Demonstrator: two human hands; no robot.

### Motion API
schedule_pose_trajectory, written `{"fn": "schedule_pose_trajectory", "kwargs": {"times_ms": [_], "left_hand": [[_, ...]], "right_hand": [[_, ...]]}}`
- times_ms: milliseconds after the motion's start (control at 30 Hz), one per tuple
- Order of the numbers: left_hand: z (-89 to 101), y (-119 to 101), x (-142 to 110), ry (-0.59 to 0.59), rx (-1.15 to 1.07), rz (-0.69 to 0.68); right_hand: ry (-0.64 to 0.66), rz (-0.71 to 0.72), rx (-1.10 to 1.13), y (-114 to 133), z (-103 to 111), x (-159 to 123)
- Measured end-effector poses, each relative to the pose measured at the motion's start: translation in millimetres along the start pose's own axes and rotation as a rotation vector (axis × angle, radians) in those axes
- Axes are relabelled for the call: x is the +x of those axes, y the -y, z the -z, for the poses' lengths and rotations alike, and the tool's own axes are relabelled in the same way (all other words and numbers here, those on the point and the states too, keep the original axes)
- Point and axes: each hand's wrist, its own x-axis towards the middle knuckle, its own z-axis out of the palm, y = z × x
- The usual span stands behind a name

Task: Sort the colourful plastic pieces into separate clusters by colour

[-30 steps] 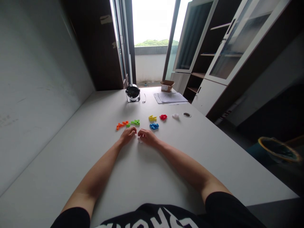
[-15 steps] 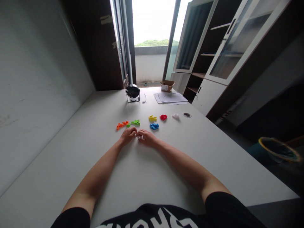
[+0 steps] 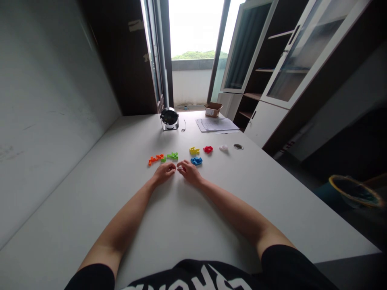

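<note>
My right hand (image 3: 190, 172) is closed in a pinch on a small white plastic piece (image 3: 179, 167), mostly covered by the fingers. Just left of it, my left hand (image 3: 164, 173) has its fingers curled inward; anything inside them is hidden. A narrow gap separates the two sets of fingertips. Beyond the left hand lie orange pieces (image 3: 155, 159) in a row and green pieces (image 3: 172, 155). A blue piece cluster (image 3: 196, 161) sits close behind the right hand. Farther back are a yellow cluster (image 3: 194, 150), a red cluster (image 3: 208, 149) and a white cluster (image 3: 223, 148).
On the white table (image 3: 181, 225) stands a round black device (image 3: 169, 117) on a metal bracket, with papers (image 3: 217, 124) and a cardboard box (image 3: 213, 109) at the back. A cable hole (image 3: 238, 146) is at the right edge. A wall (image 3: 48, 121) borders the left.
My right hand has shifted slightly right and away from me, bringing the white piece into view. The fingertips of both hands have moved apart a little. The coloured pieces have stayed put.
</note>
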Motion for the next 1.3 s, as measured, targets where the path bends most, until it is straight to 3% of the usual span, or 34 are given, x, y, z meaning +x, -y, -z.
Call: {"fn": "schedule_pose_trajectory", "kwargs": {"times_ms": [300, 767, 1300], "left_hand": [[2.1, -0.9, -0.9, 0.026, 0.009, -0.034], [2.8, -1.8, -0.2, 0.049, 0.016, -0.066], [1.4, 2.5, 0.7, 0.002, -0.023, -0.008]], "right_hand": [[-0.016, -0.063, 0.133, -3.3, -3.8, 1.5], [-0.005, -0.144, 0.163, -3.3, -2.0, 0.9], [0.018, -0.107, 0.221, -10.8, -4.6, 2.8]]}}
